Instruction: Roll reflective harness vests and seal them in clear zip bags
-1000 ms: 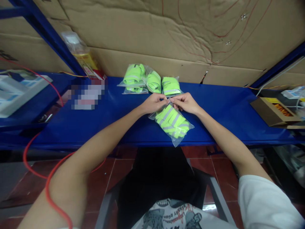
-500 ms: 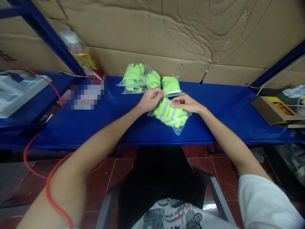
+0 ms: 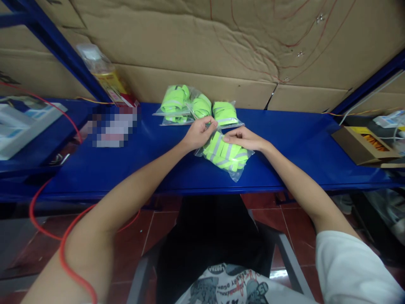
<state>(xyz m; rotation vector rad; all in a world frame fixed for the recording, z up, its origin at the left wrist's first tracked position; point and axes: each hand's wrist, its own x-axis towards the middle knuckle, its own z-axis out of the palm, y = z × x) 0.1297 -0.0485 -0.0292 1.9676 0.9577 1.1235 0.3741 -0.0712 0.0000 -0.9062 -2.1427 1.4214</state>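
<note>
A clear plastic bag (image 3: pixel 226 155) of folded neon-yellow fabric with grey reflective stripes lies tilted near the front of the blue bench. My left hand (image 3: pixel 200 131) pinches the bag's upper left edge between thumb and fingers. From the right, my right hand (image 3: pixel 242 138) grips the bag's upper side, thumb on top of it and fingers curled. Just behind my hands are more filled bags: a pile (image 3: pixel 175 103) at the left, a middle bag (image 3: pixel 201 105) against it, and a bag (image 3: pixel 225 113) at the right.
A bottle with a yellow-red label (image 3: pixel 107 78) stands at the back left. An open cardboard box (image 3: pixel 363 145) with orange contents sits at the right end of the blue bench (image 3: pixel 294 169). A red hose (image 3: pixel 65 249) loops over my left arm. Cardboard (image 3: pixel 177 38) lines the back.
The view has shifted very slightly. Both hands stay on the same bag, with almost no movement of fingers or bag.
</note>
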